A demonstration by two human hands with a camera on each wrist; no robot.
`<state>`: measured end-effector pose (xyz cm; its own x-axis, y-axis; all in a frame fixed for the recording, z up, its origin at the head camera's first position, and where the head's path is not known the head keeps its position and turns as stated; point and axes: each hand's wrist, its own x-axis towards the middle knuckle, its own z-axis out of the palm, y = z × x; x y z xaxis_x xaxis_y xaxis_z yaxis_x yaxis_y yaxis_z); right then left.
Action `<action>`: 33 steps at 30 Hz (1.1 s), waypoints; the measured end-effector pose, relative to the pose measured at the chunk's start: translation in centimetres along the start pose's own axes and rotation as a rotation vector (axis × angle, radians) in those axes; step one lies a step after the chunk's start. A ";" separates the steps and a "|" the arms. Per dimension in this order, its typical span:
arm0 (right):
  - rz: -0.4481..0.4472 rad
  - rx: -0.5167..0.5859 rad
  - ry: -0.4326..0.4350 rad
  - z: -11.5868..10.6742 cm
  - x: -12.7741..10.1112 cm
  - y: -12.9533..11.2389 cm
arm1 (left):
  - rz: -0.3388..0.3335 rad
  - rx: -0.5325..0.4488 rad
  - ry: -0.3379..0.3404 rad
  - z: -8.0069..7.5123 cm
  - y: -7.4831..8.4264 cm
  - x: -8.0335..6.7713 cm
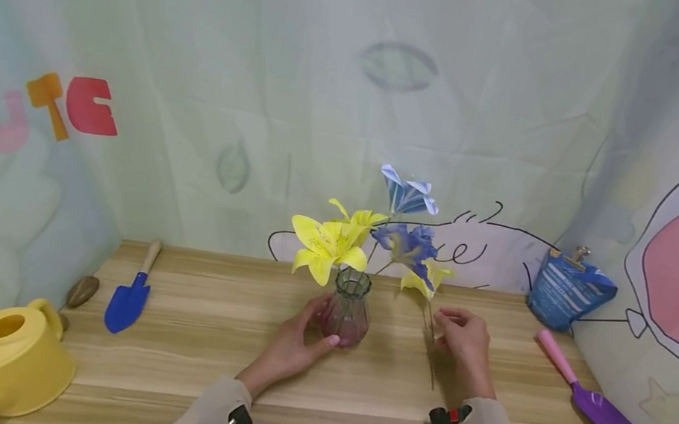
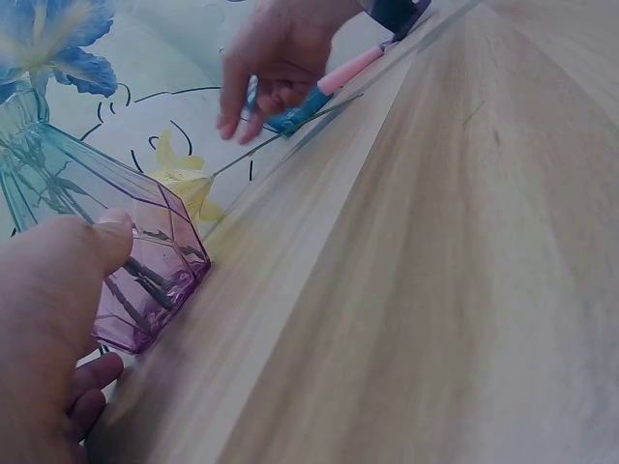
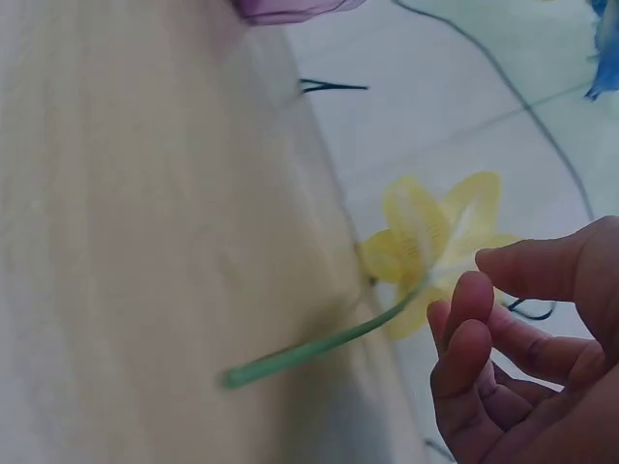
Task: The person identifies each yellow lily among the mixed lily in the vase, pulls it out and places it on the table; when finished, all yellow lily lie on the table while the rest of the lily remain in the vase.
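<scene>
far to the left of the glass vase (image 1: 352, 314), and nearer the viewer than it, stands a yellow watering can (image 1: 19, 368), its spout turned toward the viewer. behind the can, also left of the vase, lies a brown stone (image 1: 83, 292), and just right of that a blue trowel (image 1: 127, 303) with its wooden handle pointing away. right up against the vase's left side is the left hand (image 1: 290, 350), clamped on the glass, thumb across the front and fingers reaching round behind. from the vase's mouth, yellow lilies (image 1: 323, 245) lean out to the left, while a pale blue flower (image 1: 407, 195) and a purple-blue iris (image 1: 405, 244) rise to the right. just right of the vase is a separate yellow lily (image 1: 414, 283), outside the glass, its green stem (image 3: 319, 351) running toward the viewer. beside that stem, the right hand (image 1: 466, 338) has its fingers loosely bent, with nothing seen between them; whether it touches the stem i cannot tell. the two hands are apart. farther right of the vase sit a clipped blue bag (image 1: 571, 292) and, nearer, a purple scoop (image 1: 603, 415) with a pink handle.
</scene>
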<state>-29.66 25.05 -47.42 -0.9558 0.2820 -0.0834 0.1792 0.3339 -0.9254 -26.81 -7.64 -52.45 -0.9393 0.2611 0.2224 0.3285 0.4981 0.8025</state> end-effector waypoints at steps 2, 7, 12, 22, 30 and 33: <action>-0.032 -0.008 0.012 -0.2 -0.3 -0.9 | -0.003 0.000 0.000 0.0 0.0 0.0; -0.089 0.014 0.054 -1.0 -1.4 -3.2 | -0.011 0.003 0.003 -0.1 -0.1 0.1; -0.138 0.089 0.098 -1.9 -2.7 -5.5 | -0.007 -0.001 0.007 -0.1 -0.2 0.1; -0.318 0.163 0.144 -2.8 -6.3 -9.1 | -0.007 -0.004 0.002 0.1 -0.1 0.0; -0.428 0.161 0.088 -2.7 -9.4 -12.1 | 0.002 0.008 0.005 0.2 -0.2 0.1; -0.457 0.170 0.043 -2.4 -10.3 -12.7 | -0.005 -0.003 0.003 0.1 -0.2 0.1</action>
<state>-21.55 20.02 -33.92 -0.9167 0.1788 0.3574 -0.3003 0.2818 -0.9113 -26.97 -7.63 -52.64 -0.9414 0.2558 0.2200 0.3232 0.4970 0.8053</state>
